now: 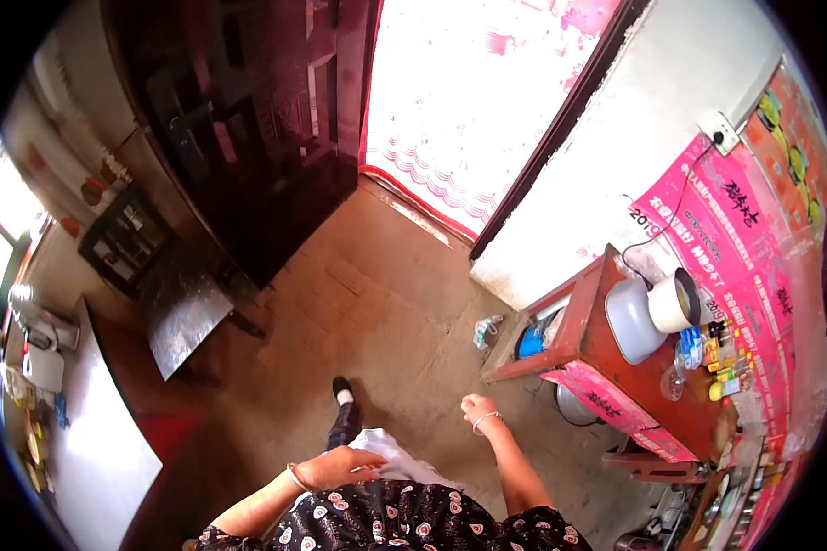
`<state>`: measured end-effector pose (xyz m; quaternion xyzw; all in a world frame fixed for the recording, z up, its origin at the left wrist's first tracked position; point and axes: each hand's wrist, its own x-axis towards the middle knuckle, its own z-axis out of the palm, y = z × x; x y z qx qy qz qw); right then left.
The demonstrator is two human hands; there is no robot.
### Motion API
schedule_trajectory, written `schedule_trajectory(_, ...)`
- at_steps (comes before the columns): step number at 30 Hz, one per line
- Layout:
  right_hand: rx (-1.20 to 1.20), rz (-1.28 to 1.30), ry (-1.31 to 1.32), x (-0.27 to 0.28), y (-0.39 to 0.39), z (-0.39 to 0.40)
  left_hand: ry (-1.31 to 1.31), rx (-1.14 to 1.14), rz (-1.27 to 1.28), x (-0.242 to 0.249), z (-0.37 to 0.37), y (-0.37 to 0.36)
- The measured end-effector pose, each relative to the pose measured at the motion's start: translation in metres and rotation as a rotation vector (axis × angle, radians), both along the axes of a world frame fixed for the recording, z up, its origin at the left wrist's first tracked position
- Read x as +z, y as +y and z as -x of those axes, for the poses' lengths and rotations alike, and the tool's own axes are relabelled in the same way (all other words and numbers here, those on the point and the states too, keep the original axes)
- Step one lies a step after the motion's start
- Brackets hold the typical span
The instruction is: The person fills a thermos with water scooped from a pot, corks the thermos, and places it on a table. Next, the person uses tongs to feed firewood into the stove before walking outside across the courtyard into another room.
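Note:
My left hand [333, 466] is at my waist, its fingers bent over a bunched white cloth [395, 455] that lies against my front. Part of the cloth is hidden by the hand and by my patterned top [404, 516]. Out to the right, my right hand [479, 410] hangs over the floor with its fingers curled in. Nothing shows in it, and it touches nothing. A bracelet circles each wrist. One leg in dark trousers with a black shoe [341, 386] is ahead of me on the floor.
A dark door [248, 129] stands open beside a doorway with a pink-patterned curtain [459, 119]. To the right, a red-brown table [606, 354] bears a grey basin [634, 321], a pot and bottles. At left are a white-topped table [110, 450] and a small shiny table [186, 317].

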<state>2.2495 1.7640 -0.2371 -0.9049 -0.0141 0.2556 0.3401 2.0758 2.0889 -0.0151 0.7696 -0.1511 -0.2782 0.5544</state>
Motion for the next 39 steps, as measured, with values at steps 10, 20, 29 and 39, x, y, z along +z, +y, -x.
schedule_trajectory(10, -0.193, -0.039, 0.026, 0.01, 0.079, -0.125, -0.077, 0.012, -0.005, 0.0, -0.225, 0.109)
schedule_trajectory(20, -0.362, -0.329, 0.094, 0.025, 0.094, -0.343, -0.293, -0.066, -0.02, 0.0, -0.471, 0.119)
schedule_trajectory(29, -0.422, -0.76, -0.43, 0.153, 0.141, -0.72, -0.348, 0.029, -0.095, 0.023, -0.659, 0.119)
schedule_trajectory(39, 0.199, -1.116, -0.037, 0.259, 0.412, -0.928, -0.032, 0.209, 0.539, 0.121, -0.937, 0.194)
